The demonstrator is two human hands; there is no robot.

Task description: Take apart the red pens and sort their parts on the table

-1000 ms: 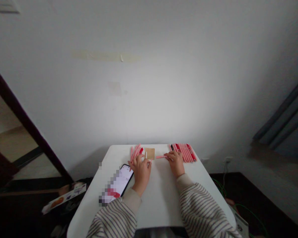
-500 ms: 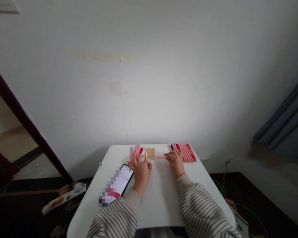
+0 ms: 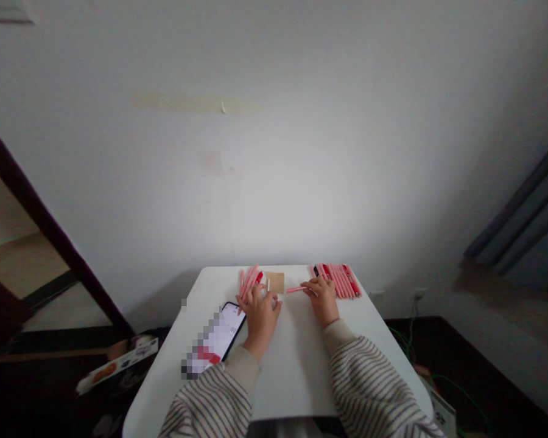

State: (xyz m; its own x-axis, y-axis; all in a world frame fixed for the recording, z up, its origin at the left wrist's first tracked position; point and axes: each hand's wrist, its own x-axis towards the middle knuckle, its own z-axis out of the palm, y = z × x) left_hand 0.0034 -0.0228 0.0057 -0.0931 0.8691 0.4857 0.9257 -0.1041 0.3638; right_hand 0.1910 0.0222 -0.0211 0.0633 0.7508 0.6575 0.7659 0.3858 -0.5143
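Note:
My left hand rests on the white table with its fingers curled, pinching a small white stick-like piece next to a brown card. Just beyond it lies a loose bunch of pink pens. My right hand is closed on a single pink pen that points left toward the card. A neat row of pink and red pens lies right beside that hand at the table's far right.
A phone with a lit screen lies on the table left of my left hand. A white wall stands just behind the table. On the dark floor, a flat printed box lies at left and green cables at right.
My left hand has shifted slightly toward the brown card. The right hand and its pen have stayed where they were.

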